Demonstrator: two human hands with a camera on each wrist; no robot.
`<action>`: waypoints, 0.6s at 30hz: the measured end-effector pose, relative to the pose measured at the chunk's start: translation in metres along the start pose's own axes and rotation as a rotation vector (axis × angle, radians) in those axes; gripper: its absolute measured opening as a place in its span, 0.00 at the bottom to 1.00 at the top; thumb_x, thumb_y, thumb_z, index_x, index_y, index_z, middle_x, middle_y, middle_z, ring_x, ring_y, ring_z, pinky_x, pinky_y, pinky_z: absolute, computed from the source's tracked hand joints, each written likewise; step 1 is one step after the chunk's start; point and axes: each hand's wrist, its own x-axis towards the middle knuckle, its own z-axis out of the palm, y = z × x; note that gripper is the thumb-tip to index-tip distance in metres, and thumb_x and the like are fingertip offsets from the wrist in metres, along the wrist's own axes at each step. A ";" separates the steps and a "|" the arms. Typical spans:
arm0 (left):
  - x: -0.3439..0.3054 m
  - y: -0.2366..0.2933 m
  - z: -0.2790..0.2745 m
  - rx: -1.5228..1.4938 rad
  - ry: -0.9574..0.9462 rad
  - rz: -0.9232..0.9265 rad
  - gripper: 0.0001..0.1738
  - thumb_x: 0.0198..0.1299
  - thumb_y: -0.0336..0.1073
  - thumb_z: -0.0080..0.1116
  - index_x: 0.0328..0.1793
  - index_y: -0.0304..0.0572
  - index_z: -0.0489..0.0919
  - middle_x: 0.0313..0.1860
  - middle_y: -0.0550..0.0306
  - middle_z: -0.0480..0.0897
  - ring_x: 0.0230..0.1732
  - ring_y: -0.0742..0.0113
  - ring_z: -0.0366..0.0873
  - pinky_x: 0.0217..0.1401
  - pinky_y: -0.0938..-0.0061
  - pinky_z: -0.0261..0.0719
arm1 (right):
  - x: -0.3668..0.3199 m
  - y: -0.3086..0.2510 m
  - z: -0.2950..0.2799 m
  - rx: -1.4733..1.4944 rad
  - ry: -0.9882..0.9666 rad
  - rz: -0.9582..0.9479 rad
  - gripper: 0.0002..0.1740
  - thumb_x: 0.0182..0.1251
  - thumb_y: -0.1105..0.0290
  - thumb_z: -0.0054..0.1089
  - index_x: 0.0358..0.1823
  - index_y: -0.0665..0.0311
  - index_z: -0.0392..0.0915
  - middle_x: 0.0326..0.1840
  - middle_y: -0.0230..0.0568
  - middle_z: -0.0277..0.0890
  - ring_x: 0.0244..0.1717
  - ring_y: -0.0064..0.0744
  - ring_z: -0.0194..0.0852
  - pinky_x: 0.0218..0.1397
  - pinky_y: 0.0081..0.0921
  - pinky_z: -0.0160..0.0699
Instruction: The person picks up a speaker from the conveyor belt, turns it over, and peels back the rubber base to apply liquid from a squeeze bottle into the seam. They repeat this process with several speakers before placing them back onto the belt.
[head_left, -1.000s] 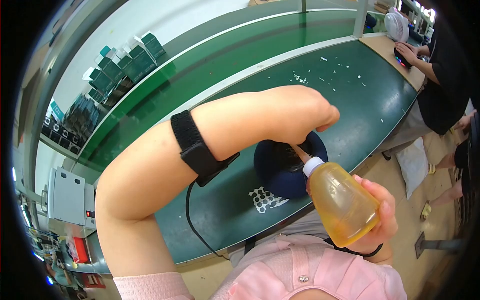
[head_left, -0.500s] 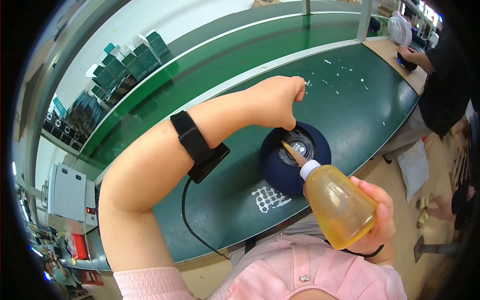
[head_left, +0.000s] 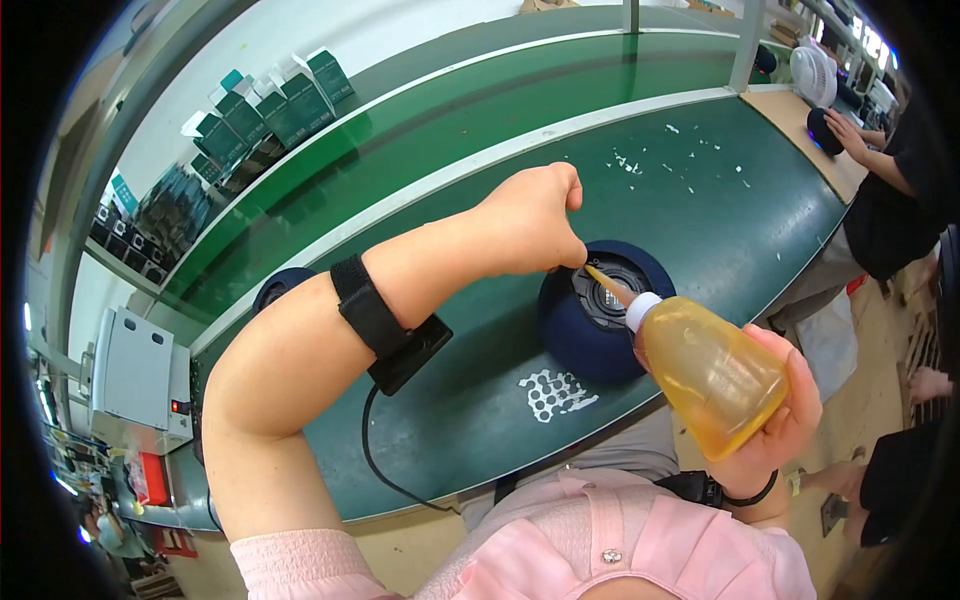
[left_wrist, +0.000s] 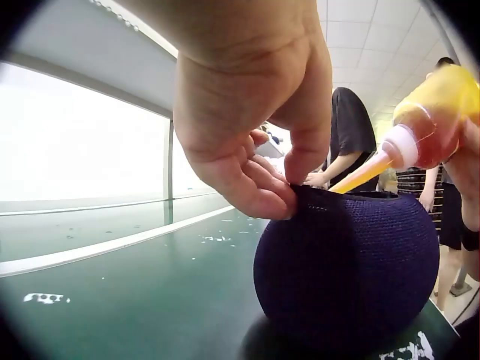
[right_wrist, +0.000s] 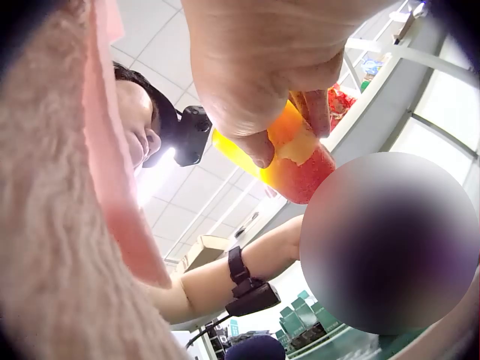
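Observation:
A round speaker (head_left: 600, 345) covered in dark blue mesh stands on the green table, its black recessed face with a pale round label turned up. My left hand (head_left: 530, 220) pinches the mesh edge at the rim between thumb and fingertips, which shows closely in the left wrist view (left_wrist: 247, 112). My right hand (head_left: 790, 410) grips a squeeze bottle (head_left: 715, 370) of amber liquid with a white collar. Its narrow nozzle (head_left: 608, 283) slants down to the rim beside my left fingertips. In the right wrist view, a blurred round patch hides the speaker.
Perforated white scrap (head_left: 555, 394) lies by the speaker, and white flakes dot the table (head_left: 480, 330). Another dark blue round body (head_left: 285, 287) is partly behind my left arm. Green boxes (head_left: 270, 110) stand beyond. A grey machine (head_left: 140, 375) is at left; another person works at right.
My left hand has drawn back from over the speaker's face to its rim, uncovering the label. The nozzle, earlier over the recess, now points to the rim at my left fingertips.

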 end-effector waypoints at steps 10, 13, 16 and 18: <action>-0.002 -0.001 0.002 -0.022 0.027 -0.019 0.19 0.41 0.22 0.60 0.35 0.38 0.62 0.24 0.54 0.77 0.23 0.70 0.76 0.25 0.74 0.75 | 0.001 0.003 0.003 -0.023 -0.038 -0.034 0.54 0.44 0.79 0.74 0.69 0.55 0.46 0.57 0.59 0.64 0.53 0.43 0.72 0.54 0.34 0.78; -0.001 -0.003 0.002 -0.026 0.028 -0.017 0.18 0.41 0.22 0.60 0.36 0.38 0.62 0.24 0.54 0.77 0.23 0.70 0.76 0.25 0.74 0.75 | 0.008 -0.001 0.001 -0.016 -0.045 -0.048 0.53 0.44 0.80 0.74 0.69 0.53 0.46 0.56 0.58 0.65 0.50 0.43 0.74 0.52 0.33 0.79; 0.000 -0.003 0.002 -0.031 0.024 -0.014 0.18 0.41 0.22 0.60 0.36 0.38 0.62 0.24 0.54 0.77 0.23 0.70 0.76 0.25 0.75 0.75 | 0.013 -0.004 0.000 -0.064 -0.072 -0.068 0.53 0.44 0.80 0.74 0.68 0.53 0.47 0.54 0.57 0.66 0.49 0.42 0.75 0.50 0.32 0.80; -0.001 -0.003 0.002 -0.030 0.024 -0.010 0.18 0.41 0.22 0.60 0.36 0.38 0.62 0.24 0.54 0.77 0.23 0.70 0.75 0.25 0.75 0.75 | 0.014 -0.006 -0.001 -0.084 -0.078 -0.081 0.52 0.43 0.80 0.74 0.68 0.54 0.48 0.54 0.57 0.66 0.48 0.42 0.75 0.50 0.32 0.80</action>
